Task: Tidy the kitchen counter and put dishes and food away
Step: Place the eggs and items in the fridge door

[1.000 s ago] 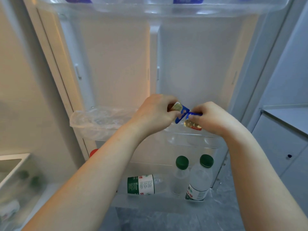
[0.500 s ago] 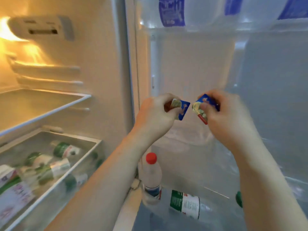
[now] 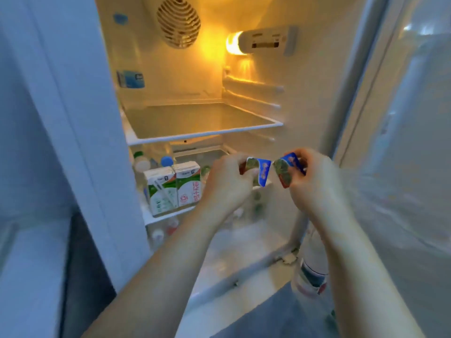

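The left hand (image 3: 227, 184) and the right hand (image 3: 314, 189) are raised side by side in front of the open fridge, lower than the front rim of its glass shelf (image 3: 202, 137). Each holds a small packet with a blue border and a greenish food picture. The left packet (image 3: 263, 172) is pinched between the thumb and the curled fingers (image 3: 234, 160) of the left hand, its printed face turned to the camera. The right packet (image 3: 284, 170) is pinched the same way by the bent fingers (image 3: 308, 155) of the right hand and tilts a little to the left. The two packets are just beside each other with a narrow gap between them, and neither rests on any shelf. To the left of the left hand, on a lower level of the fridge, two milk cartons (image 3: 175, 189) with green and white print stand upright, touching side by side. Behind them stand bottles, one with a blue cap (image 3: 167, 161); motion blur hides their labels. At the back wall a round vent grille (image 3: 179, 23) sits high up, and a lamp (image 3: 234, 43) glows yellow beside a white control box (image 3: 268, 40) on the right wall. The fridge door (image 3: 402, 142) stands open at the right, and a bottle (image 3: 312, 272) sits low in it behind the right forearm.
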The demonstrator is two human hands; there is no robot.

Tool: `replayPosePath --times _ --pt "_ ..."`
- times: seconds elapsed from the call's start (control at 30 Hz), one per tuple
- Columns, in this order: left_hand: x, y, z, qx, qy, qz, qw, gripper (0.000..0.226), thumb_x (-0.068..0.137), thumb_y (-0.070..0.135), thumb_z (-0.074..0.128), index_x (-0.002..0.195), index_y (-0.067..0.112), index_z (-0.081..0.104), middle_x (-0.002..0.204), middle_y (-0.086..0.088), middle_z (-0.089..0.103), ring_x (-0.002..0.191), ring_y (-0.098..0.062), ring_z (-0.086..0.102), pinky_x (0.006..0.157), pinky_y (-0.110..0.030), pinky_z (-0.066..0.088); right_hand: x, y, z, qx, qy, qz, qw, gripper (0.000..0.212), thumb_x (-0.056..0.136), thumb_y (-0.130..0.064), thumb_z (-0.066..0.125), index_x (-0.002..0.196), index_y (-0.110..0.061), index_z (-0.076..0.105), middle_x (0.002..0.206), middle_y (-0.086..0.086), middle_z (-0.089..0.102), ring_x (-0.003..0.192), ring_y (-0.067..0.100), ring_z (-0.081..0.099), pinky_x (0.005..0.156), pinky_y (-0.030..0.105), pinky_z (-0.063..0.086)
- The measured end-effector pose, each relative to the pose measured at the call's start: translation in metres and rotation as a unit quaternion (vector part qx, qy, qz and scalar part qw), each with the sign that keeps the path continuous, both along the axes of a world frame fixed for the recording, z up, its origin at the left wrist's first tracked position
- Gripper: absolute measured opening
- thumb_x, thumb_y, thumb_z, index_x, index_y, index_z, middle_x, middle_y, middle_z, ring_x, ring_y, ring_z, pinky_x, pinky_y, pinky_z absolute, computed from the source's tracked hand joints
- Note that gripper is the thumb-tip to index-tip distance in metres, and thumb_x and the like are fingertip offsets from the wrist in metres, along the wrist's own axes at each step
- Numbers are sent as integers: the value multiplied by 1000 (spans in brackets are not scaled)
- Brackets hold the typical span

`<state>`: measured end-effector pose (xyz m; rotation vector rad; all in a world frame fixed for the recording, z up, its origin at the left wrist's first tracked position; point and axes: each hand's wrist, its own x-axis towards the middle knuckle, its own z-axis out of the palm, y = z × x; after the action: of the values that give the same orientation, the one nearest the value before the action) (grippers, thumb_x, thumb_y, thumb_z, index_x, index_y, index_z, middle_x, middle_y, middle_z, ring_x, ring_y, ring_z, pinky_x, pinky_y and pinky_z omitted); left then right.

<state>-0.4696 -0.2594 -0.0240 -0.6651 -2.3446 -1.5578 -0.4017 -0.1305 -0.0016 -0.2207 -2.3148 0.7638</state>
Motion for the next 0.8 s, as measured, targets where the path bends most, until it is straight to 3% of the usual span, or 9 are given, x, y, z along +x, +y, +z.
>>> replayPosePath --times 0.13,0.3,0.43,0.5,0.63,0.8 --pt "27 -52 -27 -14 -29 75 997 21 73 20 56 87 12 70 81 -9 70 81 -29 66 74 -48 55 -1 -39 -22 -7 -31 103 994 10 85 -12 60 93 -15 65 76 4 64 70 24 58 62 26 43" --pt "71 -119 -66 -27 -103 175 979 17 74 16 59 85 12 71 81 -9 72 81 -30 67 74 -47 56 5 -103 -60 -18 -117 210 971 7 80 -10 60 80 -17 61 73 3 66 73 29 64 68 37 53" --pt "117 -162 -96 -45 -127 248 959 24 69 21 52 79 8 70 74 -13 70 75 -31 65 69 -44 55 21 -147 -95 -28 -174 295 939 7 76 -10 60 76 -15 64 70 5 68 70 27 65 65 36 54" --pt "148 -189 -118 -31 -157 293 943 23 72 22 51 79 10 69 72 -13 68 74 -33 64 67 -45 56 35 -178 -116 -39 -219 346 912 10 74 -7 61 71 -17 61 67 6 68 66 27 67 63 41 56" --pt "196 -233 -149 -46 -212 362 906 13 80 15 56 74 15 67 64 -4 62 62 -20 56 62 -31 49 58 -234 -146 -52 -304 415 856 13 75 -4 62 72 -16 62 68 8 69 68 30 68 67 43 58" --pt "271 -312 -178 -41 -265 443 856 14 87 14 55 87 12 69 78 -10 68 61 -13 54 59 -31 48 100 -326 -182 -6 -398 516 758 12 75 0 56 81 -7 64 65 10 71 62 25 70 65 38 58"
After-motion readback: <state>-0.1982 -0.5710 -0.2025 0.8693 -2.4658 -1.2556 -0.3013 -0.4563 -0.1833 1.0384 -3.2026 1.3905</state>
